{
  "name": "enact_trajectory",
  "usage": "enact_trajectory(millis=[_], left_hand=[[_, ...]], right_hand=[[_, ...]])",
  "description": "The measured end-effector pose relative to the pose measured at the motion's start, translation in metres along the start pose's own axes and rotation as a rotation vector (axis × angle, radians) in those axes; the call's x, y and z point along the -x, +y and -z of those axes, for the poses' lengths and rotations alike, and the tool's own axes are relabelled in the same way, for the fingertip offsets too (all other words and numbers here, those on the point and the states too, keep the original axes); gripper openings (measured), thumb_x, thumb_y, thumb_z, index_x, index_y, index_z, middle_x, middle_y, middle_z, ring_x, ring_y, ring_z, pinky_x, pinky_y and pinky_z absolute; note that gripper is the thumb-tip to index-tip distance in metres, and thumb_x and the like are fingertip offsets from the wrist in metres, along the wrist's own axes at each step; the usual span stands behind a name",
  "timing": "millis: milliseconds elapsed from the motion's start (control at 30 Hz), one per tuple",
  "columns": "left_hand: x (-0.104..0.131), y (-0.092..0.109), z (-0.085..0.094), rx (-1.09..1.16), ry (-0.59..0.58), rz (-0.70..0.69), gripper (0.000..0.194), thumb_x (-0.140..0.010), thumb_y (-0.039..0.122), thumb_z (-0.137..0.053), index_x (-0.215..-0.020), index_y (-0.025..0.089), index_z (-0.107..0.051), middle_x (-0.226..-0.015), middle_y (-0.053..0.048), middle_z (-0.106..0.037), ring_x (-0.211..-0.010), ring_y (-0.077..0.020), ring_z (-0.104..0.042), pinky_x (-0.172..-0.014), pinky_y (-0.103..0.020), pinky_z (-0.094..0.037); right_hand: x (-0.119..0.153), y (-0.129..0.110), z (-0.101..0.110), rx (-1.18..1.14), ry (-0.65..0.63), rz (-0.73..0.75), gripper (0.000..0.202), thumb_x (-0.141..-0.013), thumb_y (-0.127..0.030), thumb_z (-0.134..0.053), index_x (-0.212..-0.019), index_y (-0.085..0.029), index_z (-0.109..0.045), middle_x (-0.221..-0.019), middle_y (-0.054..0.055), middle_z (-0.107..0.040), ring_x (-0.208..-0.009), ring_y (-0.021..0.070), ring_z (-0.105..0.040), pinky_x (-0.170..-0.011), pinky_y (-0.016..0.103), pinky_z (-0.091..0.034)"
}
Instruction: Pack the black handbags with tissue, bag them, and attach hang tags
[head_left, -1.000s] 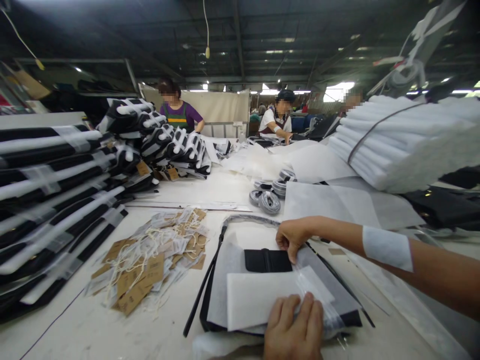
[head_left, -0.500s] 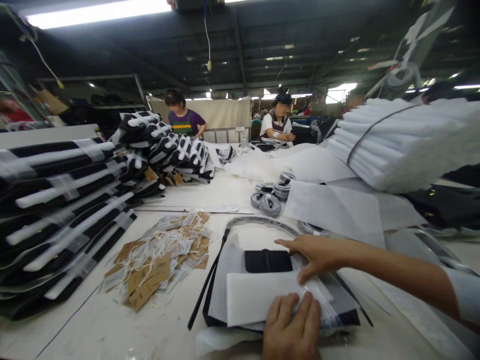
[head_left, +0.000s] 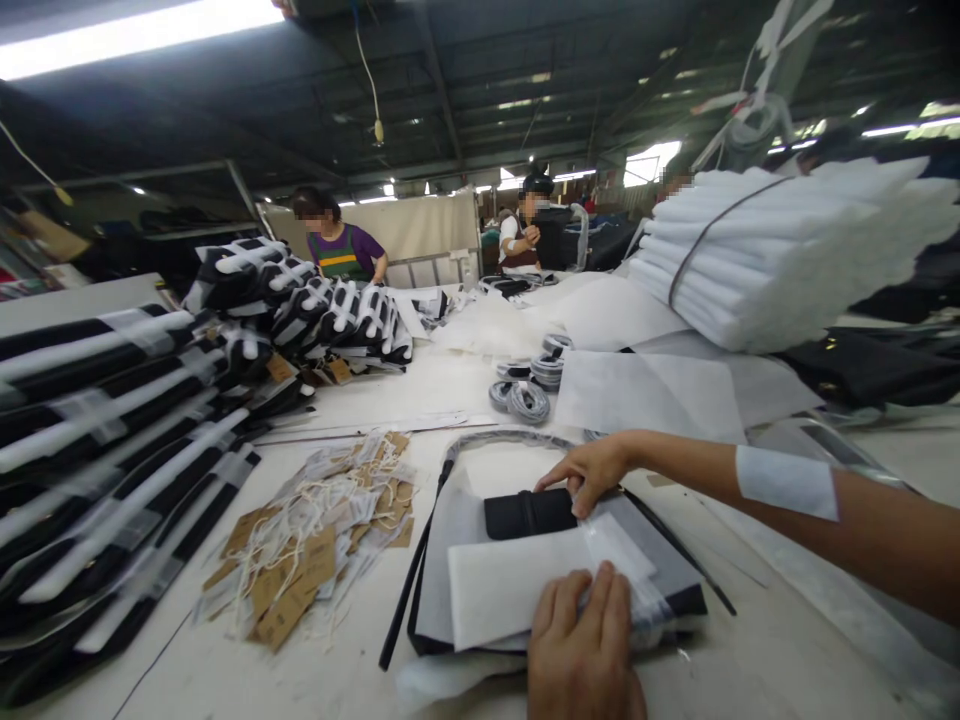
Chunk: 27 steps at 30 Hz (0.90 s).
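A black bag (head_left: 431,600) lies in front of me, covered with thin white wrapping sheet, its handle (head_left: 510,437) wrapped in clear plastic. A small black wallet-like piece with a band (head_left: 510,517) sits on top of it. My right hand (head_left: 589,475) reaches in from the right, its fingers and thumb closed around the right end of that piece. Below it, a white foam sheet (head_left: 495,590) lies across the bag. My left hand (head_left: 581,640) rests flat on the foam's lower right part, fingers stretched out. Clear plastic (head_left: 649,610) shows beside its fingertips.
Brown tags with white strings (head_left: 307,550) are heaped to the left. Wrapped black bags (head_left: 112,450) are stacked at far left. Several coiled straps (head_left: 529,400) and white sheets (head_left: 649,390) lie beyond. A bundle of white foam (head_left: 772,260) stands at right. Two people work across the table.
My right hand has come down from above the bag, and its fingers have closed at the black piece's right end. My left hand stays on the foam. The view has shifted slightly right.
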<state>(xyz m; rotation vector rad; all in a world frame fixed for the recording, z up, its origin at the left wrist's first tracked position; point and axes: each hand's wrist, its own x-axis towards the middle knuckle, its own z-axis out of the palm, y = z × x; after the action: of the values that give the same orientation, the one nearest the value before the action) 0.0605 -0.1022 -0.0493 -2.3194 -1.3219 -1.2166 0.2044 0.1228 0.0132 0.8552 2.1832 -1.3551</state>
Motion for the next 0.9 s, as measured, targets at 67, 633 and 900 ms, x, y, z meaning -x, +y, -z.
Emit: enact_trajectory(millis=[67, 633, 900], left_hand=[[0.000, 0.002, 0.002, 0.004, -0.028, 0.011, 0.053, -0.071, 0.020, -0.061, -0.123, 0.017, -0.067, -0.131, 0.005, -0.067, -0.101, -0.0249, -0.064, -0.090, -0.037, -0.055], [-0.003, 0.003, 0.027, 0.191, -0.300, 0.042, 0.052, -0.086, 0.016, -0.055, -0.138, 0.021, -0.053, -0.138, -0.002, -0.062, -0.126, -0.0194, -0.055, -0.114, -0.037, -0.043], [0.001, -0.059, 0.106, -0.298, -0.479, -0.243, 0.059, -0.090, 0.027, -0.068, -0.144, 0.020, -0.046, -0.151, -0.010, -0.049, -0.144, -0.0277, -0.040, -0.115, -0.052, -0.041]], right_hand=[[0.000, 0.003, -0.002, -0.016, 0.025, 0.012, 0.102, -0.062, -0.064, -0.077, -0.146, -0.015, -0.049, -0.081, 0.000, -0.073, -0.074, 0.0168, -0.065, -0.063, 0.023, -0.048], [0.071, -0.015, -0.173, 0.424, 1.006, 0.269, 0.047, -0.099, -0.044, -0.049, -0.142, -0.023, -0.056, -0.140, 0.008, -0.060, -0.131, 0.0283, -0.054, -0.111, 0.047, -0.046], [0.057, 0.011, -0.190, 0.558, 1.113, 0.357, 0.061, -0.095, -0.044, -0.057, -0.152, -0.033, -0.039, -0.150, 0.003, -0.050, -0.137, 0.0287, -0.047, -0.112, 0.051, -0.046]])
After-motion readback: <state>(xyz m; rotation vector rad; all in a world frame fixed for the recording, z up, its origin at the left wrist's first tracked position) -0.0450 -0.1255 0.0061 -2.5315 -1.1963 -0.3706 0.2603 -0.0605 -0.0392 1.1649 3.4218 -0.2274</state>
